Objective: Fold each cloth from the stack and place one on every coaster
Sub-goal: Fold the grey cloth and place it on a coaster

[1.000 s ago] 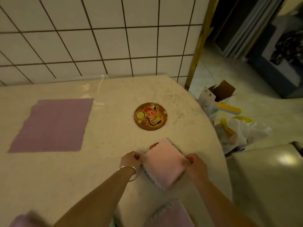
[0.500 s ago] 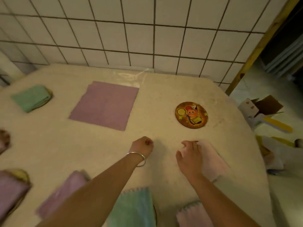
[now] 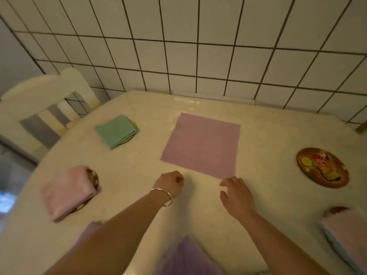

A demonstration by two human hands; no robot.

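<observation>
A purple cloth (image 3: 201, 144) lies flat and unfolded in the middle of the table (image 3: 268, 132). My left hand (image 3: 168, 183) hovers just below its near left corner, fingers curled and holding nothing. Near the cloth's near right corner is my right hand (image 3: 236, 194), its fingers relaxed and spread. A bare round cartoon coaster (image 3: 322, 167) lies at the right. A folded green cloth (image 3: 116, 130) covers a coaster at the back left. On another coaster at the left sits a folded pink cloth (image 3: 67, 192). A third folded pink cloth (image 3: 347, 233) lies at the right edge.
A white tiled wall (image 3: 198, 46) rises behind the table. A white chair back (image 3: 45, 104) stands at the far left. More purple cloth (image 3: 184, 257) shows blurred at the bottom edge between my arms.
Both hands let go of the folded pink cloth on the right coaster and moved left toward the flat purple cloth. The view swung left, bringing the green and left pink cloths into sight.
</observation>
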